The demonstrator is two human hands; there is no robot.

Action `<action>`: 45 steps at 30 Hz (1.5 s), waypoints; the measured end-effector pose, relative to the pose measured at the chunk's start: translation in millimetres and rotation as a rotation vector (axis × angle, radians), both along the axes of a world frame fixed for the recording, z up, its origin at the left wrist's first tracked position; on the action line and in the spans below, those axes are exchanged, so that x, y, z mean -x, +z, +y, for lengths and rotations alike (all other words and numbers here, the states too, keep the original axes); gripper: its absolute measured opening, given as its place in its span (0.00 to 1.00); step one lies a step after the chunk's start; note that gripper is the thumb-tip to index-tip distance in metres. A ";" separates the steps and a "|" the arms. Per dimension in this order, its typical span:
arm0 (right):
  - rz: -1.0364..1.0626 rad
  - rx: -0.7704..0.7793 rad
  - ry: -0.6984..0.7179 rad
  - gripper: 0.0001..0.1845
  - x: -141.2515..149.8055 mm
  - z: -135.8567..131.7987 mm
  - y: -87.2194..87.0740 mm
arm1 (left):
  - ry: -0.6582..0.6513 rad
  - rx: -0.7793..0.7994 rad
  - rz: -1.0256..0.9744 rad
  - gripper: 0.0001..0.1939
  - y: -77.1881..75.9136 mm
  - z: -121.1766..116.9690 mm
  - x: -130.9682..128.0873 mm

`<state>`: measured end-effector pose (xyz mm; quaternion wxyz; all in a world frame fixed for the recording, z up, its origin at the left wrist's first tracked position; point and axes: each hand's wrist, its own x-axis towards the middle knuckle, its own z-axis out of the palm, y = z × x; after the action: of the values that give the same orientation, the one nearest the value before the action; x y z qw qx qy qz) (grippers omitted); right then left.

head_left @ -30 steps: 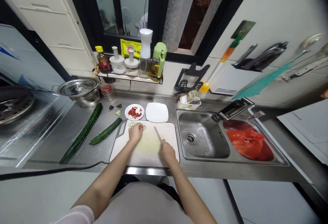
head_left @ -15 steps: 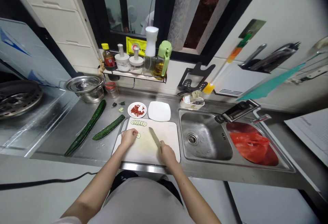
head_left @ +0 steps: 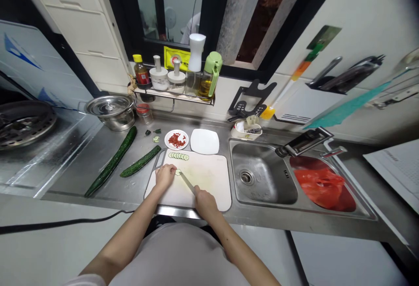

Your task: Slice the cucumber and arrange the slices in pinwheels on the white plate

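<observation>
One cucumber slice (head_left: 178, 172) at left hand's (head_left: 166, 175) curled fingertips, grip unclear, right hand (head_left: 204, 199) closed round knife (head_left: 187, 183), bare board (head_left: 214, 177) rightward to its edge

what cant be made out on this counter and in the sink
- Silver steel lidded pot: head view, lid hides the contents.
- Brown-handled or other knife grip: head view, right hand covers it.
- Round pale-green cucumber slice: head view, too small to tell if the left hand pinches it.
- Crumpled red plastic bag: head view, its folds hide whatever lies beneath.
- Dark round pan: head view, cut off by left edge.
</observation>
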<state>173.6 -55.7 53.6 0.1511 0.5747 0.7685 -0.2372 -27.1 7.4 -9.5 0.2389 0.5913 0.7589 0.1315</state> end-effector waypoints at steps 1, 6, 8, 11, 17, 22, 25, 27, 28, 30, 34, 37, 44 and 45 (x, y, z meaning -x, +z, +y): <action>-0.005 0.003 0.006 0.18 0.2 0.2 -0.2 | 0.002 -0.001 -0.002 0.13 -0.4 -0.1 0.1; -0.026 0.012 0.053 0.20 2.7 3.3 0.8 | 0.008 -0.009 -0.007 0.13 -1.5 -0.8 0.2; -0.032 0.012 0.066 0.21 5.1 3.6 0.3 | 0.014 -0.010 -0.006 0.13 -1.4 -0.9 -0.2; -0.038 0.013 0.060 0.22 10.3 1.0 -2.4 | 0.025 -0.010 -0.007 0.13 -1.0 -0.9 -0.7; -0.027 0.050 0.056 0.23 18.7 -2.3 -3.1 | 0.031 0.001 -0.017 0.12 -2.3 -0.1 0.5; -0.024 0.078 0.067 0.22 20.6 5.4 5.3 | 0.016 0.015 -0.017 0.12 -1.8 1.4 2.3; -0.016 0.079 0.086 0.23 20.8 10.3 9.2 | 0.008 0.022 -0.016 0.11 0.4 2.0 2.6; -0.015 0.078 0.094 0.23 21.2 12.8 10.3 | 0.005 0.023 -0.016 0.11 1.6 2.3 2.6; -0.014 0.078 0.092 0.23 21.6 13.8 10.4 | 0.003 0.023 -0.016 0.11 1.9 2.4 2.6; -0.008 0.083 0.084 0.24 22.9 15.5 10.3 | 0.000 0.023 -0.018 0.11 2.1 2.5 2.7; -0.003 0.094 0.080 0.24 25.8 18.6 9.8 | 0.003 0.024 -0.014 0.11 1.2 2.7 3.0; -0.002 0.099 0.086 0.23 27.1 20.9 9.1 | 0.004 0.026 -0.004 0.12 0.8 2.8 3.0; -0.006 0.105 0.083 0.23 27.9 23.8 6.7 | 0.009 0.005 0.021 0.11 -0.2 -0.6 1.2; -0.007 0.103 0.086 0.23 27.7 23.9 6.6 | 0.016 0.006 0.028 0.11 -0.6 -1.2 0.9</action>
<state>145.8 -31.8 60.2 0.1933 0.5333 0.7788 -0.2677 -28.0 6.3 -10.1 0.2288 0.5864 0.7673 0.1228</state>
